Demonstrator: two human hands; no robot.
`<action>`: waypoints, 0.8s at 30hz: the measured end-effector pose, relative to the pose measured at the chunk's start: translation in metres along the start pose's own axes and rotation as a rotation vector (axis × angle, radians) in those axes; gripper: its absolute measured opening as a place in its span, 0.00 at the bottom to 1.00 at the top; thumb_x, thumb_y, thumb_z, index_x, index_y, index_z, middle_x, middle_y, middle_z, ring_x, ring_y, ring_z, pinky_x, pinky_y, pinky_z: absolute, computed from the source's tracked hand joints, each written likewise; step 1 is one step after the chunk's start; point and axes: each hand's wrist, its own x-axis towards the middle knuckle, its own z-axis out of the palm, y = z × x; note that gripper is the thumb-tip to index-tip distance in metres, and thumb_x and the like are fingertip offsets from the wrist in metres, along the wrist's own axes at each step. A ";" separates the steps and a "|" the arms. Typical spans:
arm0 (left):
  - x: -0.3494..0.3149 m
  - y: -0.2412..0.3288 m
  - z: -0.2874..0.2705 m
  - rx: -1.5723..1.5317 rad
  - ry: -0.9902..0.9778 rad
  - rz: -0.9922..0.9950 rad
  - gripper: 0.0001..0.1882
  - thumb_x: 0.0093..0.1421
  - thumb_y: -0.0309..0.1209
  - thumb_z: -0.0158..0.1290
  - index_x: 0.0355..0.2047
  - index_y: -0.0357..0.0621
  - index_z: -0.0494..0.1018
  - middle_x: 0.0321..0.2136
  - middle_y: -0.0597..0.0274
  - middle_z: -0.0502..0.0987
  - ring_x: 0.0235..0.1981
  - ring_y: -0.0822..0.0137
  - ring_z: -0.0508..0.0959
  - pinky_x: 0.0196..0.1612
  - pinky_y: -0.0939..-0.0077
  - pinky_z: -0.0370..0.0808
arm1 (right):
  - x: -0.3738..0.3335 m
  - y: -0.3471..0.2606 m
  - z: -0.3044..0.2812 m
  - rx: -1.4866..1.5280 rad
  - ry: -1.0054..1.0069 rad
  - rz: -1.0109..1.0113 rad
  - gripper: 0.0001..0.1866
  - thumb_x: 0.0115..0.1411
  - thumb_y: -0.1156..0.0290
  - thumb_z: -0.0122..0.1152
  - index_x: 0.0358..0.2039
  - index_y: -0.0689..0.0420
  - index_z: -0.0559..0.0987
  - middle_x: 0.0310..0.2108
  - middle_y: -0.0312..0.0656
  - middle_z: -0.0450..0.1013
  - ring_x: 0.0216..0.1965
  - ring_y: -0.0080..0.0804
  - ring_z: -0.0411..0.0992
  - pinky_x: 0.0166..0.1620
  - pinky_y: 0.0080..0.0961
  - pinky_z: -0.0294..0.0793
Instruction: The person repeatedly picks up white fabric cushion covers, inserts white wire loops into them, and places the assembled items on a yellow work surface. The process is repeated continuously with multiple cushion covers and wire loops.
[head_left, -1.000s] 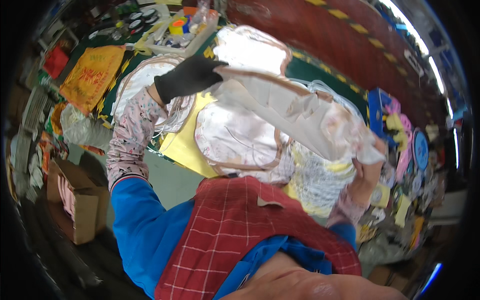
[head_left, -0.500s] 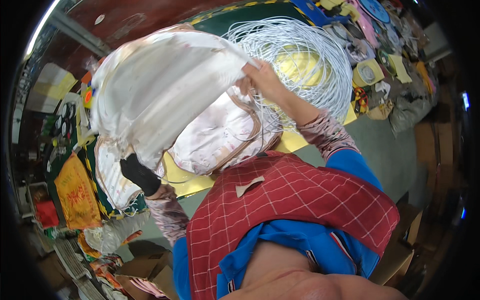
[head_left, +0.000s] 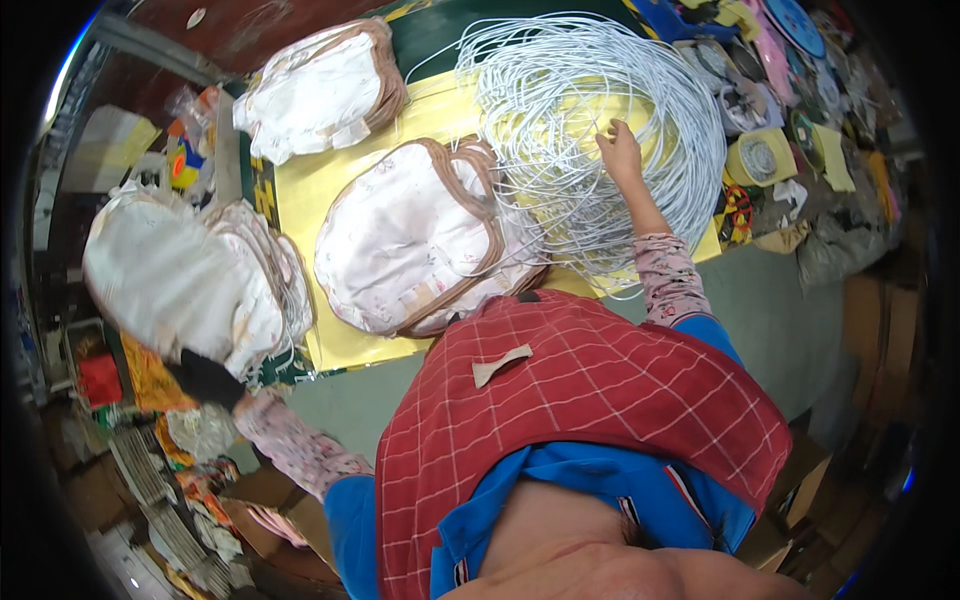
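Here, the bare right hand [head_left: 621, 152] reaches into a big tangle of white wire hoops [head_left: 590, 130] at the far right of the bench [head_left: 800, 330], fingers pinched on a strand. The gloved left hand [head_left: 205, 378], closed, grips a stack of white fabric covers [head_left: 175, 280] off the bench's left edge. Between the two, on a yellow sheet [head_left: 300, 190] spread over the bench, lies a pile of pink-trimmed fabric pieces [head_left: 415, 240] just in front of the red checked apron [head_left: 590, 400]; another pile [head_left: 320, 85] sits at the sheet's far left corner. The step in hand looks like drawing one hoop for a cover; the next move calls for freeing a single loop from the tangle without dragging its neighbours. Cardboard boxes [head_left: 790, 490] stand at the lower right, contents hidden.
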 end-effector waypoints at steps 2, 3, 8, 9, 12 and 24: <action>0.002 -0.028 0.008 0.360 -0.422 0.202 0.24 0.59 0.39 0.49 0.51 0.35 0.65 0.48 0.43 0.69 0.50 0.50 0.69 0.51 0.66 0.66 | 0.005 0.020 0.010 0.112 -0.192 0.091 0.22 0.50 0.67 0.59 0.44 0.65 0.71 0.34 0.53 0.74 0.30 0.45 0.74 0.39 0.34 0.72; -0.010 0.008 0.034 0.530 -0.641 0.029 0.27 0.57 0.41 0.51 0.53 0.37 0.63 0.49 0.45 0.69 0.51 0.52 0.68 0.50 0.66 0.67 | 0.009 0.034 0.013 0.155 -0.267 0.150 0.22 0.50 0.67 0.59 0.44 0.65 0.71 0.33 0.53 0.75 0.28 0.45 0.75 0.38 0.34 0.72; -0.145 0.197 0.082 -0.419 -0.971 0.015 0.31 0.54 0.34 0.55 0.57 0.41 0.59 0.47 0.48 0.71 0.48 0.56 0.72 0.49 0.69 0.68 | 0.017 -0.024 -0.012 0.847 -0.278 0.317 0.19 0.60 0.68 0.49 0.49 0.64 0.69 0.18 0.34 0.66 0.11 0.18 0.58 0.15 0.17 0.56; -0.161 0.256 0.069 -0.543 -1.152 0.028 0.32 0.53 0.33 0.56 0.57 0.40 0.58 0.47 0.48 0.71 0.48 0.57 0.72 0.49 0.70 0.67 | 0.011 -0.071 -0.031 0.948 -0.305 0.322 0.18 0.61 0.69 0.47 0.50 0.64 0.68 0.17 0.32 0.63 0.11 0.16 0.55 0.14 0.15 0.52; -0.215 0.371 0.043 -0.820 -1.640 0.167 0.30 0.54 0.33 0.54 0.56 0.39 0.58 0.45 0.45 0.72 0.44 0.55 0.75 0.44 0.67 0.70 | -0.005 -0.174 -0.054 1.170 -0.464 0.278 0.19 0.64 0.70 0.41 0.53 0.65 0.64 0.15 0.30 0.59 0.10 0.14 0.51 0.13 0.13 0.48; -0.208 0.311 0.072 -0.817 -1.740 0.875 0.19 0.53 0.34 0.53 0.46 0.49 0.69 0.34 0.53 0.76 0.34 0.54 0.77 0.34 0.65 0.74 | -0.002 -0.258 -0.121 1.180 -0.664 -0.011 0.25 0.65 0.62 0.40 0.56 0.67 0.60 0.12 0.28 0.60 0.08 0.13 0.55 0.12 0.09 0.53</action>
